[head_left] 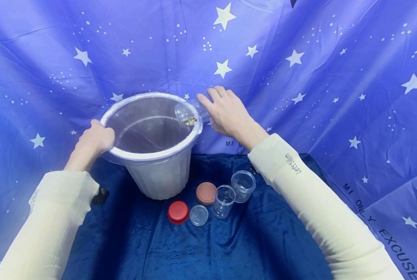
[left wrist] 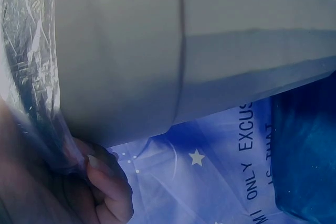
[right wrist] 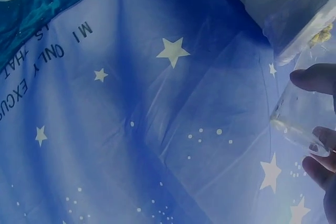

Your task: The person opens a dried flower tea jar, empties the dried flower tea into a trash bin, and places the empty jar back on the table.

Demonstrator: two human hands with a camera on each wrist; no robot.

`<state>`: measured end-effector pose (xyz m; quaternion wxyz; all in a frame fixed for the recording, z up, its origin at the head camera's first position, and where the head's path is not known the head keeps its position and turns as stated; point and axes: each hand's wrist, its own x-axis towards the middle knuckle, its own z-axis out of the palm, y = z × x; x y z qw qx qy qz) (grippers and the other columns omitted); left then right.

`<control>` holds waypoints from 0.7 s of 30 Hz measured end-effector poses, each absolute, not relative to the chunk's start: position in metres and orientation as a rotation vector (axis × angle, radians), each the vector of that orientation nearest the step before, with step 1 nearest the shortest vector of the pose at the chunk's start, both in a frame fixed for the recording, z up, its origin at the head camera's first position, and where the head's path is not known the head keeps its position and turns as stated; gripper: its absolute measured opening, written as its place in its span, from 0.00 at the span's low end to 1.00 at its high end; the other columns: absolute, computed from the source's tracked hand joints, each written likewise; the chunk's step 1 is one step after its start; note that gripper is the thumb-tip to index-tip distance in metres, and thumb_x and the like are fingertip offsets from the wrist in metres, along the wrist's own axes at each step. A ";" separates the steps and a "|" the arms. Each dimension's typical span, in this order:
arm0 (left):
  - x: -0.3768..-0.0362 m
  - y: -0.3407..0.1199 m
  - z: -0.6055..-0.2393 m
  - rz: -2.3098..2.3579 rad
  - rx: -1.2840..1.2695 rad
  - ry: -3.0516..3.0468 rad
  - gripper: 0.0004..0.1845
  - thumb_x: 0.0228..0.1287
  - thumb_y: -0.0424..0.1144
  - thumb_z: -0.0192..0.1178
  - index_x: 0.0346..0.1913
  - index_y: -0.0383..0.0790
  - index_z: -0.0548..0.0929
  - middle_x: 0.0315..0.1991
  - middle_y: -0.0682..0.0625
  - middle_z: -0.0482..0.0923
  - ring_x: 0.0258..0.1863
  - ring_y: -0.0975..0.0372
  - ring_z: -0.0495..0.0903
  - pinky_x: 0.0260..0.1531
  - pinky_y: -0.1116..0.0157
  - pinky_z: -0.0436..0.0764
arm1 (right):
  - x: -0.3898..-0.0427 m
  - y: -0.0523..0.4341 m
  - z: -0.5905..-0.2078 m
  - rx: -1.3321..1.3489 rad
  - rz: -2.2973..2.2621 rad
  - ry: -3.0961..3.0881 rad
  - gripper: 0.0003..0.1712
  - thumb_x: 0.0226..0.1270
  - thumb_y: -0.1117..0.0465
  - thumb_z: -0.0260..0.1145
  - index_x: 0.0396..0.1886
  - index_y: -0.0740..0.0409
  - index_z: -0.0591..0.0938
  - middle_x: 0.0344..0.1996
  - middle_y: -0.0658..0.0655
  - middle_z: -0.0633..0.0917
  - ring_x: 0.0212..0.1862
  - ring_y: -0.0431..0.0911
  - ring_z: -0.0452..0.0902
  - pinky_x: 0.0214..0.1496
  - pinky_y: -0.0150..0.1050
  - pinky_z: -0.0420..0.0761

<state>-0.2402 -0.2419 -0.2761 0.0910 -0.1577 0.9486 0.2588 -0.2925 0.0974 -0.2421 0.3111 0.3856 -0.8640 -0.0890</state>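
Note:
A white ribbed bin point(head_left: 159, 177), lined with clear plastic film point(left wrist: 34, 40), stands upright at the left centre. My left hand point(head_left: 95, 138) grips its left rim; in the left wrist view, the fingers curl round the film at the edge. Over the opposite rim, my right hand point(head_left: 229, 113) holds a clear jar point(head_left: 181, 112) tipped on its side, mouth toward the bin's inside. Small yellow-green bits point(head_left: 191, 121) lie near that mouth. In the right wrist view, thumb and fingers point(right wrist: 317, 80) hold the clear jar from both sides.
On the dark blue cloth point(head_left: 180, 252) before the bin are two clear open jars point(head_left: 224, 204), a red lid point(head_left: 178, 211), an orange-brown lid point(head_left: 206, 193) and a small clear lid point(head_left: 199, 215). A blue star-patterned curtain point(head_left: 264, 35) hangs close behind.

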 end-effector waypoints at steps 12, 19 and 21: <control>-0.241 -0.242 -0.277 0.776 -0.479 2.813 0.40 0.68 0.46 0.28 0.72 0.20 0.33 0.65 0.17 0.55 0.63 0.28 0.60 0.60 0.34 0.64 | -0.290 0.087 -0.237 1.032 -0.308 -2.313 0.35 0.57 0.70 0.62 0.67 0.54 0.71 0.58 0.62 0.76 0.62 0.58 0.70 0.58 0.51 0.75; -0.242 -0.241 -0.276 0.770 -0.485 2.811 0.41 0.67 0.45 0.29 0.73 0.21 0.31 0.66 0.17 0.54 0.64 0.27 0.59 0.60 0.34 0.63 | -0.289 0.080 -0.235 1.053 -0.345 -2.296 0.35 0.57 0.69 0.65 0.66 0.54 0.71 0.58 0.62 0.76 0.63 0.58 0.69 0.58 0.50 0.73; -0.242 -0.241 -0.276 0.765 -0.479 2.812 0.41 0.67 0.45 0.28 0.73 0.21 0.30 0.66 0.17 0.54 0.64 0.27 0.59 0.61 0.34 0.63 | -0.288 0.079 -0.235 1.061 -0.345 -2.283 0.32 0.58 0.70 0.63 0.65 0.54 0.72 0.58 0.62 0.76 0.63 0.58 0.68 0.59 0.50 0.73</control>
